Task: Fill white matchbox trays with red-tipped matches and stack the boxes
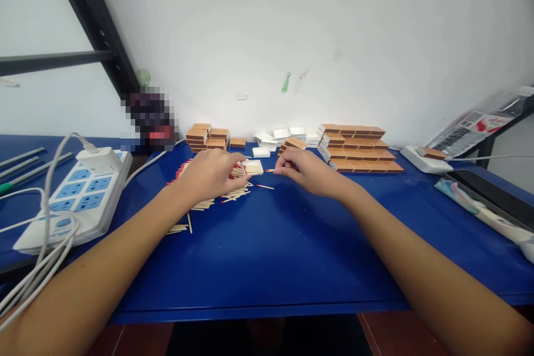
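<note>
My left hand (212,174) grips a small white matchbox tray (257,167) between thumb and fingers, with matches lying inside it. Just to its right, my right hand (297,169) is closed in a pinch on a match (270,171), whose red head points left toward the tray. A heap of loose red-tipped matches (204,204) spreads under and around my left hand, which partly covers it. One single match (266,187) lies on the table between the hands. Behind them are white empty trays (261,152) and brown matchbox sleeves (295,143).
Brown matchboxes (361,166) are stacked in rows at the back right, with a smaller stack (216,133) at the back left. A power strip (85,192) with cables stands on the left of the blue table (258,267). A dark phone-like slab (492,194) lies right.
</note>
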`<control>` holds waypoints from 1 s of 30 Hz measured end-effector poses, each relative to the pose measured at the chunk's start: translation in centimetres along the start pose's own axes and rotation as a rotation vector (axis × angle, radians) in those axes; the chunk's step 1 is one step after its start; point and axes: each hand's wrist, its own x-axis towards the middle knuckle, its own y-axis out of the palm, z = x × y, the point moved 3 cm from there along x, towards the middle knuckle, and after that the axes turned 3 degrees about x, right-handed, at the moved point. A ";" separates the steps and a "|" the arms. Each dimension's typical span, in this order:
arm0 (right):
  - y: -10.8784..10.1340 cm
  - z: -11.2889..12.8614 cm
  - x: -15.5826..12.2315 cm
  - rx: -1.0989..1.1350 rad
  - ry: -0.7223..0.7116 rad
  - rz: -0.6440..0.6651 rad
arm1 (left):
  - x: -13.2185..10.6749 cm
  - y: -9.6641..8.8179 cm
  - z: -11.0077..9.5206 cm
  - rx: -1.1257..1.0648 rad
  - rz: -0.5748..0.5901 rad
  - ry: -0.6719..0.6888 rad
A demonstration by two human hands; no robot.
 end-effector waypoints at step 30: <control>1.2 2.3 -0.5 -0.053 -0.108 -0.108 | 0.0 -0.3 0.2 -0.074 -0.101 -0.045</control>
